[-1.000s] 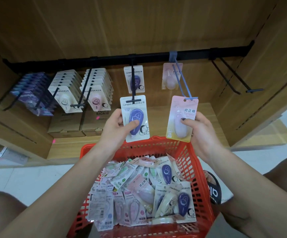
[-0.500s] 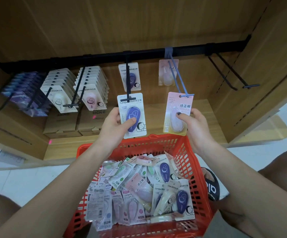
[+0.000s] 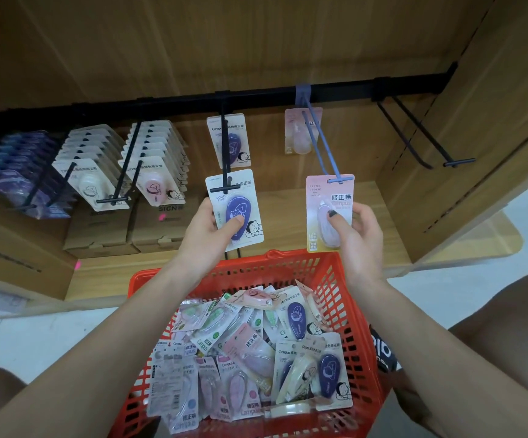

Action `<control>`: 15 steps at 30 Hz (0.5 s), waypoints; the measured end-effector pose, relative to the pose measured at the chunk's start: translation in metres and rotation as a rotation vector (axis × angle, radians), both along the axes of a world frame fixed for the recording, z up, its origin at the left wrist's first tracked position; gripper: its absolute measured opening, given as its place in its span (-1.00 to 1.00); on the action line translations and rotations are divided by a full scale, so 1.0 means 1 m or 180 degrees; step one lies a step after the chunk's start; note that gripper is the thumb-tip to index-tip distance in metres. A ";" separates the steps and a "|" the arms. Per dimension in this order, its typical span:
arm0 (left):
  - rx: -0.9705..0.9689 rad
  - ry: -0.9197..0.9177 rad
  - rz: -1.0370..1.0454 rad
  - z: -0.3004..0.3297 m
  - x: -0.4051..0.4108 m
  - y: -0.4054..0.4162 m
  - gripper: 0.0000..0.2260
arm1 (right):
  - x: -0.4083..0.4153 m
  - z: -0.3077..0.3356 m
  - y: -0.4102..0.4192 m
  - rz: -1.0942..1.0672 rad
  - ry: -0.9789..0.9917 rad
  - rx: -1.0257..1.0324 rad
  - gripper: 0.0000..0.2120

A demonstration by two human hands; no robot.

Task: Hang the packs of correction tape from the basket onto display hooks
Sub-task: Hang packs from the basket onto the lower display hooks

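My left hand (image 3: 207, 233) grips a white pack with a dark blue correction tape (image 3: 235, 203), its top at the tip of a black hook (image 3: 226, 172). My right hand (image 3: 355, 238) holds a pink pack (image 3: 329, 197) whose top meets the tip of a blue hook (image 3: 322, 147). One blue pack (image 3: 229, 140) and one pink pack (image 3: 302, 131) hang far back on those same hooks. Below my arms the red basket (image 3: 344, 279) holds several mixed packs.
On the left of the black rail (image 3: 161, 104), hooks carry rows of white and purple packs (image 3: 95, 172). An empty black hook (image 3: 430, 137) juts out at the right. Cardboard boxes (image 3: 104, 229) sit on the wooden shelf. My knees flank the basket.
Both hands have held their packs at the hook tips; the pink pack's top has risen to the blue hook's tip. The camera has dipped slightly, shifting the view.
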State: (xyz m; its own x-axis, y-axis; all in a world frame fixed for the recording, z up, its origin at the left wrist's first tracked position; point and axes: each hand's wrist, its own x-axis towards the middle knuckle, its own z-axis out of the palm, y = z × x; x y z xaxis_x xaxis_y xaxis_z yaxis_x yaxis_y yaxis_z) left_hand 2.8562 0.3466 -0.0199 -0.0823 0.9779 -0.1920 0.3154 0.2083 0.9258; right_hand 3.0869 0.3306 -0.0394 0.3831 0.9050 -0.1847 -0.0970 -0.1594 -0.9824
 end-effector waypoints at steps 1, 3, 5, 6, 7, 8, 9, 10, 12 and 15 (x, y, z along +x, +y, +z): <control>-0.0018 -0.0008 -0.0012 0.000 -0.001 0.002 -0.70 | -0.001 0.000 0.000 -0.0016 0.0019 -0.0008 -0.83; -0.0064 -0.0020 -0.0030 -0.001 -0.003 0.005 -0.69 | -0.001 -0.001 0.001 -0.0048 0.0064 0.0010 -0.83; -0.0092 -0.0022 -0.0050 -0.002 -0.006 0.008 -0.70 | -0.001 0.000 0.000 -0.0058 0.0078 0.0056 -0.81; -0.0098 -0.0022 -0.0062 -0.003 -0.007 0.009 -0.71 | -0.001 0.000 -0.001 -0.0059 0.0100 0.0088 -0.81; -0.0109 -0.0021 -0.0072 -0.003 -0.008 0.010 -0.72 | -0.002 0.000 -0.001 -0.0048 0.0115 0.0118 -0.80; -0.0118 -0.0028 -0.0080 -0.004 -0.007 0.011 -0.72 | -0.002 0.001 -0.001 -0.0036 0.0114 0.0146 -0.79; -0.0126 -0.0028 -0.0076 -0.003 -0.007 0.011 -0.72 | -0.003 0.002 -0.001 -0.0006 0.0076 0.0157 -0.78; -0.0123 -0.0033 -0.0075 -0.004 -0.006 0.012 -0.71 | -0.003 0.003 0.000 0.0026 0.0056 0.0165 -0.78; -0.0121 -0.0036 -0.0068 -0.005 -0.004 0.013 -0.72 | -0.003 0.005 0.002 0.0071 0.0011 0.0137 -0.78; -0.0127 -0.0030 -0.0036 -0.005 -0.003 0.014 -0.75 | -0.003 0.007 0.003 0.0110 -0.0034 0.0116 -0.77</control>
